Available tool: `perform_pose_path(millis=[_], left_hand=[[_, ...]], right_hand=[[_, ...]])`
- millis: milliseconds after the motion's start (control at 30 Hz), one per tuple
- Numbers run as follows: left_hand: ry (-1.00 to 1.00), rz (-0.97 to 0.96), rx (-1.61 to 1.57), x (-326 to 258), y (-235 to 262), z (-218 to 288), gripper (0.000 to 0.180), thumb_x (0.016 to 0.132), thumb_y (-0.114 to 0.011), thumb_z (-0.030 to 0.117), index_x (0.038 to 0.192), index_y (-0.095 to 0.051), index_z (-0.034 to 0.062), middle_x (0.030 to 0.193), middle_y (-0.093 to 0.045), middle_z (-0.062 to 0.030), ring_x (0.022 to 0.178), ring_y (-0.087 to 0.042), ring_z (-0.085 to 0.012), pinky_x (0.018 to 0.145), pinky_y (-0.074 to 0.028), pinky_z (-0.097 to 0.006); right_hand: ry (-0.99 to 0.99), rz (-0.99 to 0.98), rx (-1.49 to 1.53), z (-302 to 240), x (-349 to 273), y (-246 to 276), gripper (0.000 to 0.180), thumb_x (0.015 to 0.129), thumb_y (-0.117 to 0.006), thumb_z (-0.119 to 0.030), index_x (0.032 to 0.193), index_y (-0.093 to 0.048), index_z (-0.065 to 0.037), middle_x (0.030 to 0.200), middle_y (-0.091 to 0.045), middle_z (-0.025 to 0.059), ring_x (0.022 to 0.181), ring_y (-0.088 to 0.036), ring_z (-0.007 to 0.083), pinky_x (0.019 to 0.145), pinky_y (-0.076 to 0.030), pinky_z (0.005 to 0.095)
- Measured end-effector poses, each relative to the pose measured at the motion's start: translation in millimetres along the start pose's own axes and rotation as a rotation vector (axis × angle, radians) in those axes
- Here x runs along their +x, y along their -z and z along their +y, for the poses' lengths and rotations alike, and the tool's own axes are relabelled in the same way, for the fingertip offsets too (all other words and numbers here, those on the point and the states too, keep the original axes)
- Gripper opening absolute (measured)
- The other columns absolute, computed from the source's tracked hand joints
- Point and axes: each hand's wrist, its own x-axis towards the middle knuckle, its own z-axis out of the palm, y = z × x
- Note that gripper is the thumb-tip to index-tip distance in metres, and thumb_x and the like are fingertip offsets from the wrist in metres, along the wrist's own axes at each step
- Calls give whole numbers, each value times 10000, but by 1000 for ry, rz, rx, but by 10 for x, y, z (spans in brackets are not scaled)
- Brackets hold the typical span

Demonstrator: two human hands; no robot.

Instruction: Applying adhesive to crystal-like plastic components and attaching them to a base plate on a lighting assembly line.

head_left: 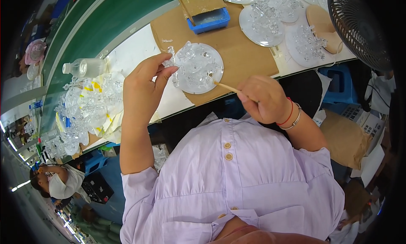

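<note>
My left hand (151,79) pinches a clear plastic piece (171,57) between thumb and fingertips, at the left rim of a round white plate (216,60). Small clear plastic pieces (195,66) lie heaped on that plate, which rests on a brown cardboard sheet (249,55). In my right hand (264,99) is a thin wooden stick (228,88), its far tip by the plate's lower right edge. The fingers of that hand are closed round the stick. What the tip touches is too small to tell.
A blue tray (210,24) under a cardboard flap stands behind the plate. More round plates (251,30) of clear pieces fill the back right, near a black fan (359,26). At left are a clear bottle (86,68) and a heap of clear parts (86,106).
</note>
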Motion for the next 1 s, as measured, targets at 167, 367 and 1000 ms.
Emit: perform_pose_path(millis=[167,367,1000], left_hand=[[-53,20,32,-46,10,27,262,803,-750,177,1013,-671,42,908,-700,-110,742,-696,-225,633,-537,-300],[-64,35,69,-69,-9,48,255,801,-749,185,991,-665,36,892,-694,-113,722,-689,-233,611,-530,-305],[-61,262,116,-188,-177,50,258,799,-755,190,957,-646,17,877,-681,-119,715,-662,-261,591,-525,-329]], right_hand=[[-75,76,-53,181,48,51,103,862,-591,38,917,-516,-8,777,-612,138,637,-599,283,569,-474,349],[-79,71,-117,216,129,63,100,865,-582,47,924,-517,0,794,-614,149,658,-608,310,587,-486,340],[-82,370,-375,299,840,319,85,905,-610,-51,913,-557,15,721,-628,134,584,-602,192,550,-470,277]])
